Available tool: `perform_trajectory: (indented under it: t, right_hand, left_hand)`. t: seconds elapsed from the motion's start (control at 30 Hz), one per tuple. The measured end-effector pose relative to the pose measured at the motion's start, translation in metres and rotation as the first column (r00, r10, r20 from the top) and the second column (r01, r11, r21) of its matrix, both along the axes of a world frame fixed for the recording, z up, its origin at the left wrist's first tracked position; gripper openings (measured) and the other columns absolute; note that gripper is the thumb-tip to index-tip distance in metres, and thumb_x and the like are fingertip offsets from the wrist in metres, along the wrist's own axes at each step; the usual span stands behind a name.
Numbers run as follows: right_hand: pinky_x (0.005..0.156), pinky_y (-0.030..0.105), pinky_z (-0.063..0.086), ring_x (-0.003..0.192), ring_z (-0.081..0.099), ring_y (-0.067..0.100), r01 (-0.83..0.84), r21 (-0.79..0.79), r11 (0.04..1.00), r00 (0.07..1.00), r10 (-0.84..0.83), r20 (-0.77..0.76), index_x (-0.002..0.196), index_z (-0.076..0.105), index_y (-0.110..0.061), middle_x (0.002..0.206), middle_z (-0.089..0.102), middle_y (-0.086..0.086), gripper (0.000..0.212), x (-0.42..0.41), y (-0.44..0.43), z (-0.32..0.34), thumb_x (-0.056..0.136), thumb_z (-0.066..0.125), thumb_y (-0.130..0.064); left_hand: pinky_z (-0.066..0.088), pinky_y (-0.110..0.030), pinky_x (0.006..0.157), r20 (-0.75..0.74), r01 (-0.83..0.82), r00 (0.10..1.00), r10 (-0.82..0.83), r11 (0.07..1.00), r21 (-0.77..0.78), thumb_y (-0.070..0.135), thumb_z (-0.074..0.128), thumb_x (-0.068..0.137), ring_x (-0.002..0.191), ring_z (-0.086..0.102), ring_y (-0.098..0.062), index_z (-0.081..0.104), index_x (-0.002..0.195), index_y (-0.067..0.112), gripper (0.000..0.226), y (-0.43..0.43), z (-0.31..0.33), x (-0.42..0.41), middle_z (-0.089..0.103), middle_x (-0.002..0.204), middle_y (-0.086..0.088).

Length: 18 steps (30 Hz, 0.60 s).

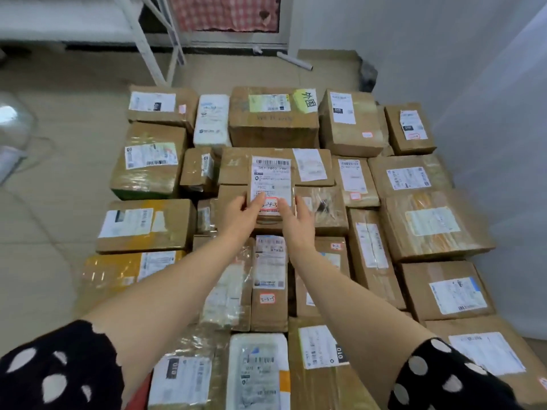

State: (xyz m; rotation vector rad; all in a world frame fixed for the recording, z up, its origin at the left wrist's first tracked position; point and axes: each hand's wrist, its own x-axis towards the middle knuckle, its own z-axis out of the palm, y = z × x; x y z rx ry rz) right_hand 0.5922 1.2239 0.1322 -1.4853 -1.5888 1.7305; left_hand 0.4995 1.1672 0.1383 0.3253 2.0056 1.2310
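Small parcel (270, 184) in both hands — long axis pointing away.

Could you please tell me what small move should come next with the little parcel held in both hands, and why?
Probably slide the left thumb slightly aside. The left hand and right hand pinch the small parcel at its near end above the laid-out boxes, and that thumb seems to cover the start of the handwritten code on the red-bordered sticker.
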Motion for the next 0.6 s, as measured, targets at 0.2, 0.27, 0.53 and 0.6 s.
perform_trajectory:
  t: [0.2,0.27,0.53,0.6]
  right_hand:
    - [0.098,0.036,0.042,0.113,0.055,0.024,-0.316,0.068,0.946,0.937,0.300,0.177,0.125,0.057,-0.022,0.123,0.062,0.004,0.034,-0.109,-0.043,-0.018,0.100,0.037,-0.032]
    - [0.095,0.043,0.047,0.108,0.059,0.025,-0.390,0.075,0.918,0.902,0.364,0.233,0.125,0.055,-0.021,0.119,0.063,0.006,0.034,-0.136,-0.049,-0.030,0.099,0.036,-0.032]
    - [0.084,0.040,0.050,0.105,0.060,0.030,-0.505,0.112,0.856,0.793,0.408,0.452,0.142,0.032,-0.017,0.124,0.060,0.006,0.041,-0.170,-0.053,-0.067,0.102,0.035,-0.023]
    - [0.081,0.041,0.051,0.099,0.061,0.029,-0.499,0.115,0.859,0.782,0.390,0.487,0.140,0.034,-0.017,0.118,0.061,0.007,0.039,-0.169,-0.052,-0.074,0.101,0.035,-0.023]
  left_hand:
    - [0.044,-0.013,0.068,-0.072,-0.186,0.981,0.183,0.981,-0.050,0.029,0.054,0.097,0.088,0.058,-0.009,0.062,0.123,0.017,0.030,-0.061,-0.013,-0.097,0.065,0.107,0.004]
    - [0.043,-0.021,0.076,-0.083,-0.203,0.977,0.195,0.974,-0.099,0.030,0.051,0.098,0.090,0.058,-0.010,0.062,0.123,0.018,0.030,-0.073,-0.024,-0.119,0.066,0.110,0.004]
    - [0.040,-0.025,0.078,-0.138,-0.146,0.983,0.117,0.964,-0.221,0.031,0.048,0.098,0.090,0.054,-0.011,0.060,0.126,0.018,0.032,-0.077,-0.066,-0.149,0.066,0.119,-0.002]
    - [0.040,-0.025,0.076,-0.141,-0.109,0.987,0.076,0.964,-0.241,0.031,0.048,0.099,0.089,0.053,-0.011,0.060,0.126,0.018,0.032,-0.073,-0.071,-0.146,0.066,0.119,-0.003]
